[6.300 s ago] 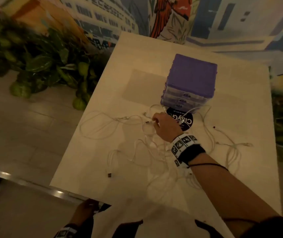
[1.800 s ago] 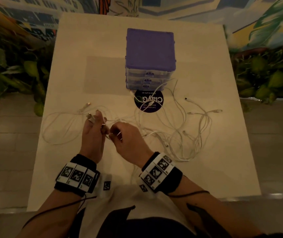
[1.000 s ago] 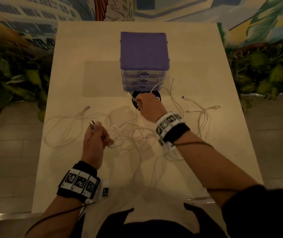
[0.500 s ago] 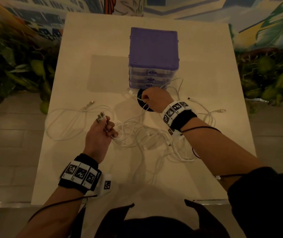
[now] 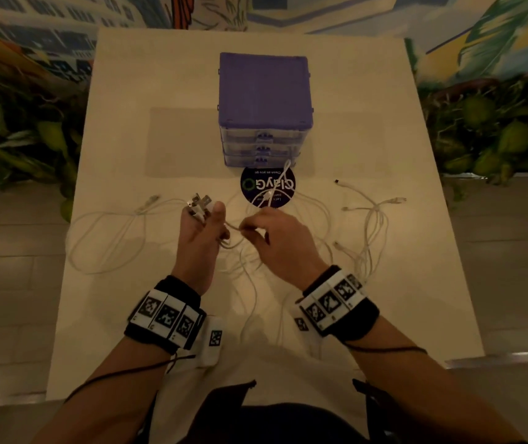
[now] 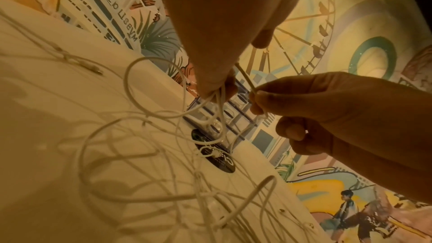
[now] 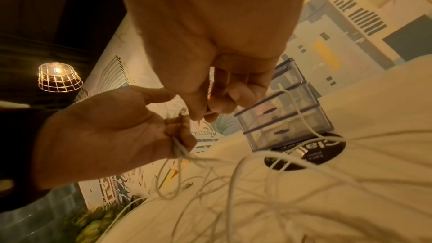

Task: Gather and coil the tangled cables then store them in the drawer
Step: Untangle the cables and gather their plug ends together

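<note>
Cables, white and tangled, lie spread across the pale surface in front of the drawer unit, which stands at mid-surface with a purple top and three clear drawers, all closed. One strand runs up over the black round sticker at the foot of the unit. Left hand is raised above the surface, fingers curled round a bunch of cable ends, with several metal plugs protruding above the fist. Right hand, just beside it, pinches a single strand between thumb and forefinger, remaining fingers loosely curled. Loose loops trail from both hands to the surface. Green foliage flanks the surface on both sides.
</note>
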Demonstrator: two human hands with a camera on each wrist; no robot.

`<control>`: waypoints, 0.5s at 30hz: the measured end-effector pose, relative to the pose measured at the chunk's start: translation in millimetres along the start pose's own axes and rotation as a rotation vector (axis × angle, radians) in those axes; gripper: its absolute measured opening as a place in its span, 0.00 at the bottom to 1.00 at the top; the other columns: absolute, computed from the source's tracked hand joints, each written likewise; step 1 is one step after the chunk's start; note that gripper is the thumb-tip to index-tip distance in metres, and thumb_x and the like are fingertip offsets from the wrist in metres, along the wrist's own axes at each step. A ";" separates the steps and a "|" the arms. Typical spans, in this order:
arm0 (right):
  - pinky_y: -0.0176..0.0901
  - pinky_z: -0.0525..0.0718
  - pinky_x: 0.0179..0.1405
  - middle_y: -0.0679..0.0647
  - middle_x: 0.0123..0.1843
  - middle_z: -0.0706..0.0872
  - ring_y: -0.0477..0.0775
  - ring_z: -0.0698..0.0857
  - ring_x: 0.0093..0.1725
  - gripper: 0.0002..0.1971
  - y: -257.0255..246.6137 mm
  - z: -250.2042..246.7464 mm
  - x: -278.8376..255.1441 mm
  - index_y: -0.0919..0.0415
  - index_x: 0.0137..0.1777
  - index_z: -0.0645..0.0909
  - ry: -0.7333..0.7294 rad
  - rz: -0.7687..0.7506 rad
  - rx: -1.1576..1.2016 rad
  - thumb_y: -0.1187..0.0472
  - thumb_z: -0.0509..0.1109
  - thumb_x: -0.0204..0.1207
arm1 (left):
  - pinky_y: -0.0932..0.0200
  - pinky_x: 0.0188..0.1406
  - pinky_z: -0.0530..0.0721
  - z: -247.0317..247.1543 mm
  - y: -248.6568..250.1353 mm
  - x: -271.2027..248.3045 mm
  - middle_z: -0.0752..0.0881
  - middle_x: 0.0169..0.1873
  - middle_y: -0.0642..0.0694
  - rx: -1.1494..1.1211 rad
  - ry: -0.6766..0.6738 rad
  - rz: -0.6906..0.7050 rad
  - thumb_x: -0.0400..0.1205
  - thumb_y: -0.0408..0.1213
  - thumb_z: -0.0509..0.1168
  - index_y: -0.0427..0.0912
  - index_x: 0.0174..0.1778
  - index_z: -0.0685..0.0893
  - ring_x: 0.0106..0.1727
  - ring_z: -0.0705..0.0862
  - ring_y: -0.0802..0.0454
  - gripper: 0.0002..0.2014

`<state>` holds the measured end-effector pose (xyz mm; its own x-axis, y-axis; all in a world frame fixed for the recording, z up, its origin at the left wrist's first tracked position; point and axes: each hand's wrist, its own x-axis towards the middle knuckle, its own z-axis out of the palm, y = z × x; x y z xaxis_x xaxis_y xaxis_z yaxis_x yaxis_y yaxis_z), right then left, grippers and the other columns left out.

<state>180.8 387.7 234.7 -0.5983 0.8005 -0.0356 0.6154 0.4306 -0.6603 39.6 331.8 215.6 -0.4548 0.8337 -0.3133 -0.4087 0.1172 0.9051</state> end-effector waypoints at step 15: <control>0.40 0.82 0.35 0.54 0.63 0.82 0.51 0.84 0.45 0.13 -27.1 22.7 -69.1 0.57 0.62 0.81 -0.001 -0.097 0.066 0.59 0.71 0.77 | 0.62 0.34 0.75 -7.6 0.2 -4.1 0.72 0.26 0.55 -0.041 0.068 -0.040 0.89 0.38 0.54 0.46 0.38 0.70 0.27 0.69 0.58 0.12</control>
<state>193.8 311.3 237.9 -0.6539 0.7560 0.0299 0.5193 0.4772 -0.7090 35.4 324.4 214.9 -0.4894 0.7904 -0.3685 -0.4585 0.1262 0.8797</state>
